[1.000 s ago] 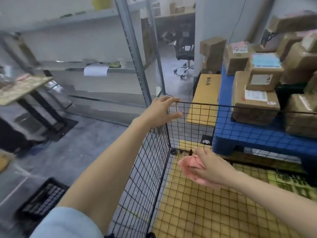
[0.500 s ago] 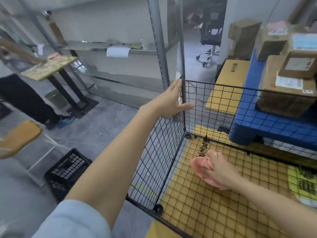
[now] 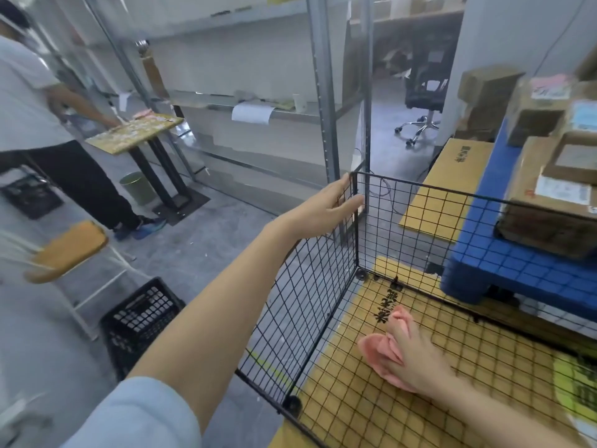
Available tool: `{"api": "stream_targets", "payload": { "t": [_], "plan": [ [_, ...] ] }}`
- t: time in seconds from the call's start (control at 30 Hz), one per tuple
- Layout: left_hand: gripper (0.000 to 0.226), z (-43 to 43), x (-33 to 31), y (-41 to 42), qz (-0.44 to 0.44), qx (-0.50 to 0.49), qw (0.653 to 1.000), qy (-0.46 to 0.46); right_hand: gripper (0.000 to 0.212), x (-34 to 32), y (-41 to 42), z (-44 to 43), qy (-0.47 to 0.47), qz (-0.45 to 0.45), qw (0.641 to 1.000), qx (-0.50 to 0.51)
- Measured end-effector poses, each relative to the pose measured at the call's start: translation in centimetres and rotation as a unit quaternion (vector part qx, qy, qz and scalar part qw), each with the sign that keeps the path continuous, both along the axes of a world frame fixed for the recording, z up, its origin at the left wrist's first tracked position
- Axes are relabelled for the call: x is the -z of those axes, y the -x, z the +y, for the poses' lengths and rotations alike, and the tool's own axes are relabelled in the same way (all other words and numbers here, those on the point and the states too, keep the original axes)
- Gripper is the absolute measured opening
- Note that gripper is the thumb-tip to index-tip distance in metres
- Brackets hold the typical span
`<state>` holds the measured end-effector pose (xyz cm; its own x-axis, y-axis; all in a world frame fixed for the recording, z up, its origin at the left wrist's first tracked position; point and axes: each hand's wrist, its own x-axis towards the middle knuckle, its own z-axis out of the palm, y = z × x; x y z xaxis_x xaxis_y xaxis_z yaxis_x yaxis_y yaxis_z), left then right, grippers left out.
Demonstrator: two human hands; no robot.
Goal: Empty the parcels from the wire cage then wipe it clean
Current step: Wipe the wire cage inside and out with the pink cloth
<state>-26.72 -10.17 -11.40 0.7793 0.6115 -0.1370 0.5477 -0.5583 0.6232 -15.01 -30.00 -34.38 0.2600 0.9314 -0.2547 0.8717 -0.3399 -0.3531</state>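
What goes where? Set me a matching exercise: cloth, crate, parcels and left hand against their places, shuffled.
1 cloth
2 crate
3 parcels
4 left hand

A on the blue pallet
B at the top corner of the cage
C on the floor outside the cage
D under the right hand, on the cage floor

Pairs: 1-D, 2-C, 3-A, 4-B

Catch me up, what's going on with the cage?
A person is wiping the wire cage. Their right hand holds a pink cloth down on its mesh floor, while the left hand rests against the top corner. Nothing else shows inside; the parcels sit stacked on the blue pallet alongside.
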Motion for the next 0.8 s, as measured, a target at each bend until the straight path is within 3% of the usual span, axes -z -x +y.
{"api": "stream_targets", "payload": {
  "t": [0.23, 0.37, 0.47, 0.53, 0.67, 0.8],
  "plan": [
    [0.070, -0.2, -0.3, 0.0, 0.013, -0.011, 1.000, -0.018, 0.070, 1.1, -0.1, -0.1, -0.021, -0.019, 0.999, -0.014],
    [0.064, -0.6, -0.5, 0.2, -0.012, -0.028, 0.999, 0.038, 0.063, 1.9, 0.2, -0.5, -0.058, -0.037, 0.998, -0.001],
    [0.064, -0.6, -0.5, 0.3, -0.018, -0.029, 0.998, 0.053, 0.061, 1.9, 0.0, -0.3, -0.069, -0.009, 0.998, 0.006],
    [0.066, -0.6, -0.5, 0.2, -0.024, -0.031, 0.997, 0.062, 0.048, 1.4, -0.5, 0.2, -0.092, 0.038, 0.995, 0.016],
    [0.070, -0.6, -0.4, 0.2, -0.035, -0.045, 0.995, 0.085, 0.043, -1.4, -1.4, 3.0, -0.196, 0.113, 0.972, 0.063],
    [0.073, -0.4, -0.1, 0.3, -0.046, -0.044, 0.993, 0.095, 0.038, -6.3, -1.1, 7.7, -0.342, 0.190, 0.916, 0.089]
  ]
}}
